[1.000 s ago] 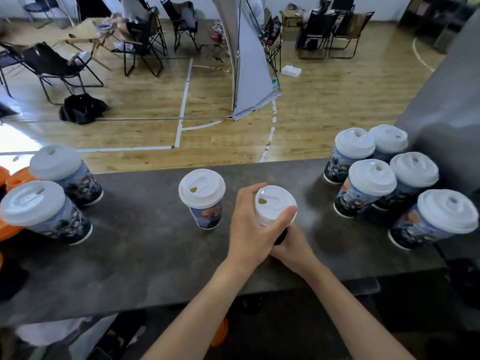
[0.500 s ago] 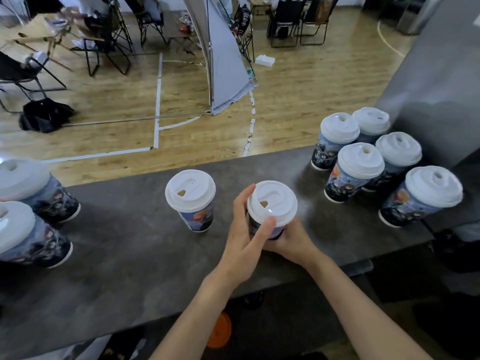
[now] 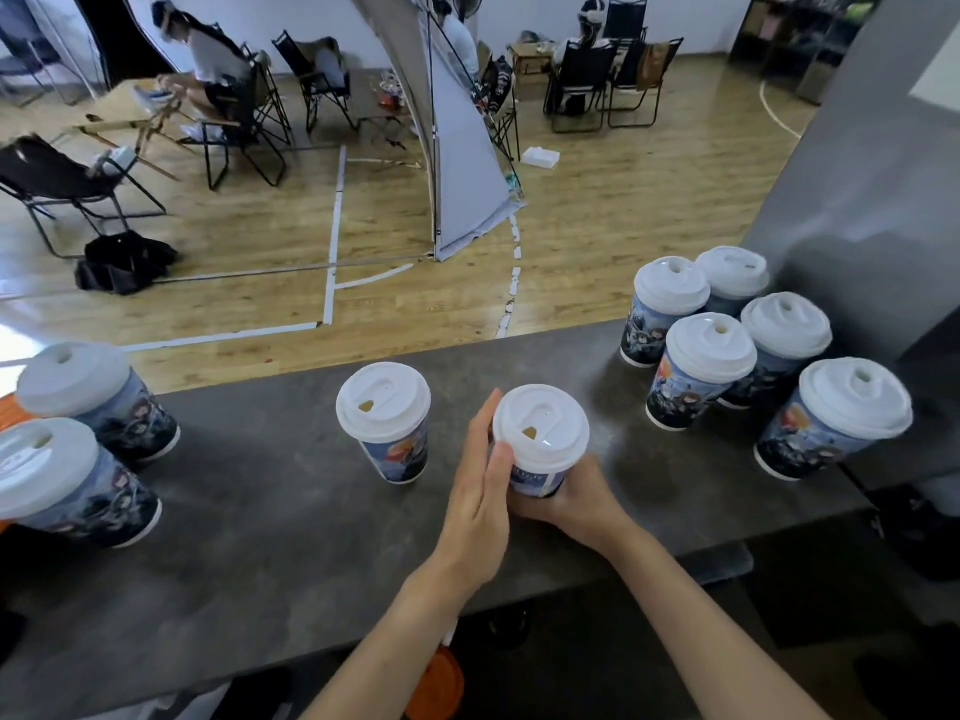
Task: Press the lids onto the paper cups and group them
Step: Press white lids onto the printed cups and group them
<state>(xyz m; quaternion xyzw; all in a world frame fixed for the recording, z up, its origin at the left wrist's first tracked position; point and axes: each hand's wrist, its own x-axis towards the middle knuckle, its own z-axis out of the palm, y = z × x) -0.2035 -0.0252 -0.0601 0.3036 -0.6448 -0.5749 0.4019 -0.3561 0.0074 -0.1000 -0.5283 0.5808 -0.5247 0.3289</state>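
Observation:
A paper cup with a white lid (image 3: 540, 433) stands at the middle of the grey counter (image 3: 260, 537). My right hand (image 3: 576, 504) grips its lower body from the near right side. My left hand (image 3: 480, 491) lies flat against the cup's left side, fingers straight and pointing away from me, thumb by the lid's rim. A second lidded cup (image 3: 384, 407) stands alone just to the left. Several lidded cups (image 3: 709, 356) stand grouped at the right end.
Two more lidded cups (image 3: 72, 376) (image 3: 47, 465) stand at the counter's left end. A grey wall (image 3: 857, 200) rises behind the right group. Beyond the counter's far edge lies a wooden floor with folding chairs and seated people. Something orange (image 3: 439, 683) shows below the counter's near edge.
My left thumb has come off the lid's top, and the hand now lies straight along the cup's side. My right hand keeps its hold. The cup stays in place.

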